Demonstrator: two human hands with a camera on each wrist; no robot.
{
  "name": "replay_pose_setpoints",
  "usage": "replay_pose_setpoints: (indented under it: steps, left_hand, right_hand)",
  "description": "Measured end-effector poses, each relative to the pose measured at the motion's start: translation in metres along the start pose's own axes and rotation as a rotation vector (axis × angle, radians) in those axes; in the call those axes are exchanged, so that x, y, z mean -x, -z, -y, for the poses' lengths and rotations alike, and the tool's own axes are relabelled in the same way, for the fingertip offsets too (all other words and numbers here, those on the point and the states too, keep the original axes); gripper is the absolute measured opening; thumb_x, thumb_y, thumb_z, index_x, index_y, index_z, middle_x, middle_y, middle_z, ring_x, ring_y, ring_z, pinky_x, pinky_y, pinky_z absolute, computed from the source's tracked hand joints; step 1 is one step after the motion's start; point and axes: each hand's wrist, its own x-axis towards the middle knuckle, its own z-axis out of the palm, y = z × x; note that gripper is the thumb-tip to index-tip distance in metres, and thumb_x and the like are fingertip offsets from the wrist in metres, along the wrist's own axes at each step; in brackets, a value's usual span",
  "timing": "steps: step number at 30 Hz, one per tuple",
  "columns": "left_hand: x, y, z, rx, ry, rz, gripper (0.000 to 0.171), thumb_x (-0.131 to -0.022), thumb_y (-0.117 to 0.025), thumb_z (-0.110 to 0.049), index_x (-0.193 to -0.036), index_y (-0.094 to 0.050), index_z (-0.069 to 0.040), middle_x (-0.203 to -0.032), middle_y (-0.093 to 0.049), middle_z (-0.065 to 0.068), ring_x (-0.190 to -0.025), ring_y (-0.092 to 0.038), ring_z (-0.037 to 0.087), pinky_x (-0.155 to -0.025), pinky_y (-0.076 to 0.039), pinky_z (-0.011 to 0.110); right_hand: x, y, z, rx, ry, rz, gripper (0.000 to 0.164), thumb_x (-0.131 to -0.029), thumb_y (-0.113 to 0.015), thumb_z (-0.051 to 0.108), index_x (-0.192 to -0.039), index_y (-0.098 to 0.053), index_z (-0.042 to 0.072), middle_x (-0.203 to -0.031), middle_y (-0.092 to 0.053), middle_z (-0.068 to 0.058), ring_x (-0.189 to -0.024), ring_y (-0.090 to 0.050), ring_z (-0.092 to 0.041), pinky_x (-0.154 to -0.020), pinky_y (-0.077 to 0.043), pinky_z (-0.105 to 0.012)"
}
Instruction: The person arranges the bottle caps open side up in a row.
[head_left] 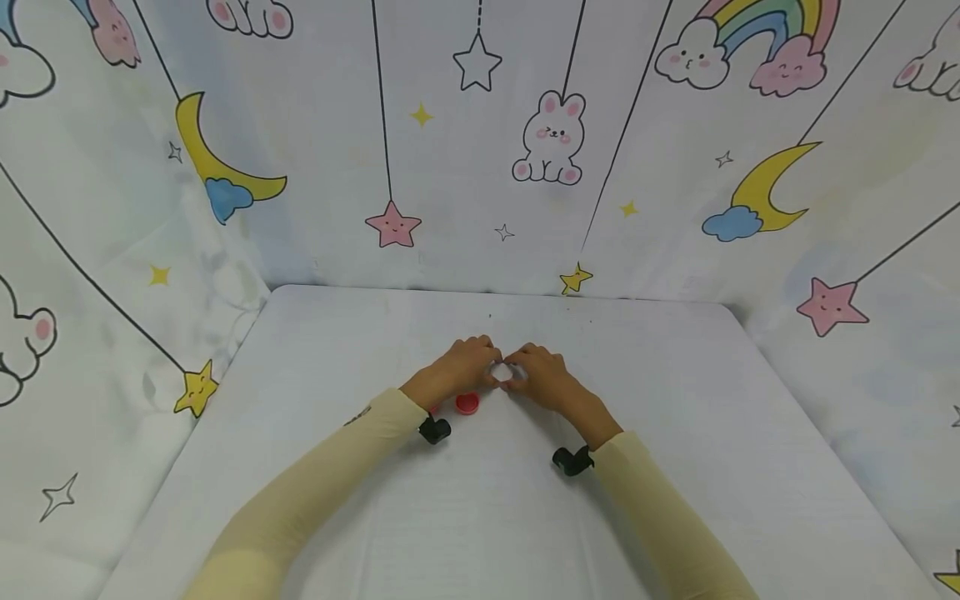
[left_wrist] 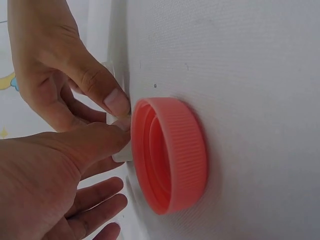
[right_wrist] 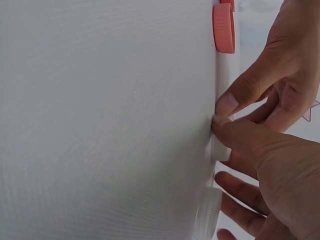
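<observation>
My left hand and right hand both grip a small white round piece, thumb tips close together on its near side and forefingers curled over its far side. That piece sits just beyond the red cap and to its right. The red cap lies on the white table with its hollow side up, close to my left hand but clear of my fingers. Left of the red cap a second red piece shows only in part, mostly hidden by my left wrist. Well to the right of the red cap, past the white piece, stands a pale ribbed cap near the lower fingers of my right hand; whether they touch it I can't tell
</observation>
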Motion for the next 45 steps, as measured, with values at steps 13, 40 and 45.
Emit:
replay_pose_setpoints:
  steps: [13, 40, 45]
  left_hand:
    - [0.003, -0.002, 0.0, -0.003, -0.023, -0.035, 0.044, -0.098, -0.078, -0.033, -0.136, -0.07, -0.013, -0.137, -0.063, 0.01, -0.126, -0.061, 0.03, -0.104, -0.05, 0.051]
    - [0.031, 0.002, 0.002, -0.137, -0.279, -0.394, 0.031, -0.093, -0.084, -0.026, -0.121, -0.073, -0.017, -0.125, -0.065, 0.006, -0.115, -0.067, 0.026, -0.102, -0.052, 0.047]
    - [0.035, 0.002, 0.001, -0.172, -0.312, -0.454, 0.026, -0.093, -0.084, -0.024, -0.116, -0.075, -0.02, -0.123, -0.066, 0.004, -0.112, -0.068, 0.024, -0.1, -0.052, 0.044]
  right_hand:
    - [-0.003, -0.001, -0.001, 0.035, 0.014, 0.012, 0.048, -0.096, -0.08, 0.034, -0.136, -0.07, 0.009, -0.135, -0.067, -0.013, -0.129, -0.06, -0.034, -0.1, -0.047, -0.059]
    - [0.01, 0.027, 0.01, -0.174, 0.007, 0.038, 0.047, -0.097, -0.076, 0.038, -0.131, -0.069, 0.005, -0.126, -0.071, -0.01, -0.12, -0.064, -0.03, -0.108, -0.048, -0.056]
    - [0.012, 0.028, 0.01, -0.19, 0.026, 0.029, 0.043, -0.098, -0.074, 0.035, -0.128, -0.071, 0.005, -0.124, -0.072, -0.01, -0.117, -0.065, -0.029, -0.103, -0.053, -0.051]
